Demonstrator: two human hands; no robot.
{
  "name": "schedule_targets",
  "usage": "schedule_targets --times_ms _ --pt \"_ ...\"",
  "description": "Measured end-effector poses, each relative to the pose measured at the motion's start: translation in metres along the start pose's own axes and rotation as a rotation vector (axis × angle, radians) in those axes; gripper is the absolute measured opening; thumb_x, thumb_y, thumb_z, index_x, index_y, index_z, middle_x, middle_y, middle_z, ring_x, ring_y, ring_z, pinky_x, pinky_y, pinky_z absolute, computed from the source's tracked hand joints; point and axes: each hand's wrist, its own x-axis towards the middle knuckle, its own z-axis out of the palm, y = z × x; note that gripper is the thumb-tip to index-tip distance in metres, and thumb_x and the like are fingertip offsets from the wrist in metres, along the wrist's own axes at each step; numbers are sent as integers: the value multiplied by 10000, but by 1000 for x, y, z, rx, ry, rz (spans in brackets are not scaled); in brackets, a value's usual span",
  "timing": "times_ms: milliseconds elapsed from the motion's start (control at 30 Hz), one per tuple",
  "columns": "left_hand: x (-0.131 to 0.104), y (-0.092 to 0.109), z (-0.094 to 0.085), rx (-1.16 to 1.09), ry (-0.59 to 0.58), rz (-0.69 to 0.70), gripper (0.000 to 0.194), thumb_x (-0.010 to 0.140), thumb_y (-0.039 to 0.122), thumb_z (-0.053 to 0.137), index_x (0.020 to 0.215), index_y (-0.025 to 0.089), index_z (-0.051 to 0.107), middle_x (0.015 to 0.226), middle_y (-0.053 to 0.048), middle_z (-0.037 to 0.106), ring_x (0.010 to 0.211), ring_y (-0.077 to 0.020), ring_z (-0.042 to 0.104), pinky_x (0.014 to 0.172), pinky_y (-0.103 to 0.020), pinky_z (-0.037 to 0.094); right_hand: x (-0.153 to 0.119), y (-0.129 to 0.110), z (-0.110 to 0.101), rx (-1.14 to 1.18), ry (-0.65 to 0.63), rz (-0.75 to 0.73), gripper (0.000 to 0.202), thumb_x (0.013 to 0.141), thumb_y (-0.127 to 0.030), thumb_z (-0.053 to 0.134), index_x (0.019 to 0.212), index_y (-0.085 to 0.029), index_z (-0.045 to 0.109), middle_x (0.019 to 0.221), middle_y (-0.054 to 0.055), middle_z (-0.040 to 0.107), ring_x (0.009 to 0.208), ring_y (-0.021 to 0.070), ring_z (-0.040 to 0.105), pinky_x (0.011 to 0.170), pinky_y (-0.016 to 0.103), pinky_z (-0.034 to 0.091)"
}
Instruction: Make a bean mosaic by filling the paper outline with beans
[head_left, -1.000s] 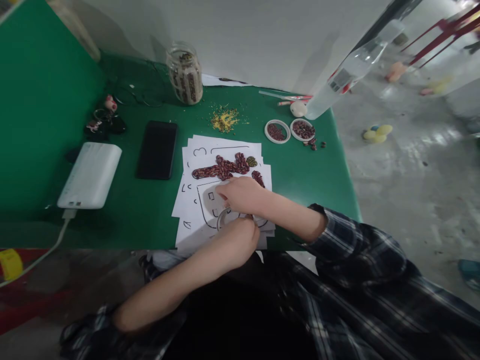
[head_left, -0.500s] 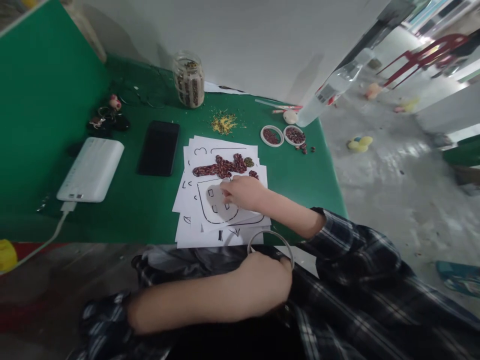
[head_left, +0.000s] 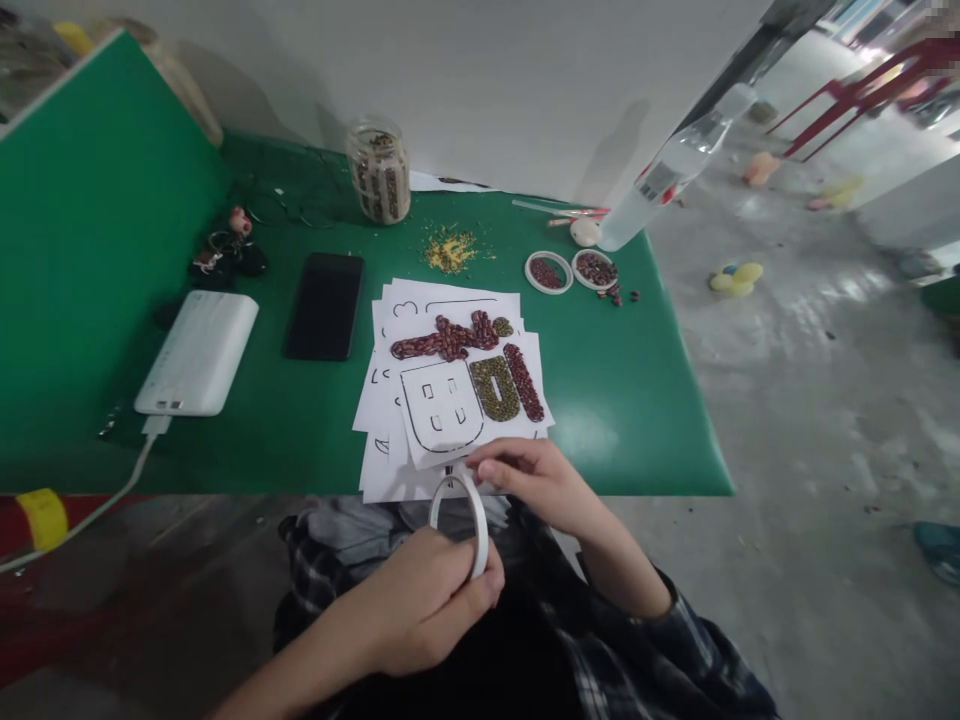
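Observation:
My left hand [head_left: 427, 600] is closed around a thin white roll of tape [head_left: 481, 530], held upright in front of the table's near edge. My right hand [head_left: 544, 485] reaches in from the right with its fingers stretched out, their tips close to the top of the roll; whether they touch it is unclear. Just beyond lies a stack of white paper sheets [head_left: 420, 480]. On the top sheet, dark red beans [head_left: 442, 340], green beans [head_left: 495, 390] and small red beans [head_left: 523, 383] fill outlined shapes. A rounded outline with small boxes [head_left: 442, 405] shows bare paper.
On the green table [head_left: 622, 400] stand a glass jar [head_left: 379, 170] and a tilted plastic bottle [head_left: 667, 175]. Two bean-filled lids [head_left: 548, 272] lie near loose yellow grains [head_left: 450, 250]. To the left are a phone [head_left: 325, 305], a white power bank [head_left: 199, 350] with a cable, and keys [head_left: 229, 250].
My right hand has drawn back from the paper towards the roll, uncovering the green and small red bean shapes. My left hand has shifted left and turned the roll.

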Motion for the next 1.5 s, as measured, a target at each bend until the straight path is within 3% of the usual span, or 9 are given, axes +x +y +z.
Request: schedule_targets --times_ms 167,367,500,633,700,900,1133,1500 --pt "9 -6 7 123 -111 95 196 901 273 369 814 200 528 789 -17 584 729 -162 502 684 -267 355 -8 7 9 283 41 92 189 730 -335 708 838 -183 678 728 7 662 627 97 569 599 237 453" --pt "8 -3 10 53 -119 12 181 891 265 392 788 192 522 772 -11 574 737 -147 503 690 -259 362 -4 10 5 314 83 65 162 703 -309 725 731 -177 635 665 -13 607 603 89 523 588 238 416" --pt "8 -10 23 -416 -17 -197 344 920 402 329 735 181 516 510 45 403 478 -96 370 482 -220 285 6 6 7 104 72 -28 139 764 -314 661 758 -179 630 689 -6 600 614 98 493 580 246 392" --pt "15 -15 34 -973 223 -317 517 932 462 194 605 179 477 356 75 253 310 -67 182 362 -211 169 24 3 11 -257 98 -208 81 823 -227 581 775 -183 629 734 -10 595 650 98 472 632 242 388" --pt "18 -16 32 -1153 278 -354 503 937 424 212 603 170 489 350 75 250 299 -58 183 362 -200 160 33 6 13 -376 99 -267 80 832 -198 563 781 -183 623 734 -11 582 673 103 476 662 241 391" --pt "28 -14 14 -1479 267 -397 461 943 353 245 639 154 528 374 65 290 313 -55 279 405 -199 214 50 21 20 -571 120 -308 55 841 -193 560 830 -178 611 772 11 584 740 133 498 706 256 392" --pt "31 -13 9 -1560 297 -408 444 946 322 257 648 146 535 382 64 305 315 -54 285 415 -209 221 52 20 32 -670 210 -290 51 845 -180 557 816 -181 599 809 19 621 781 158 502 748 279 385" --pt "29 -15 8 -1568 297 -425 408 939 323 291 660 144 530 391 61 324 322 -54 302 409 -203 225 50 19 43 -721 288 -250 68 837 -162 523 795 -179 573 748 25 562 749 170 464 715 282 382"
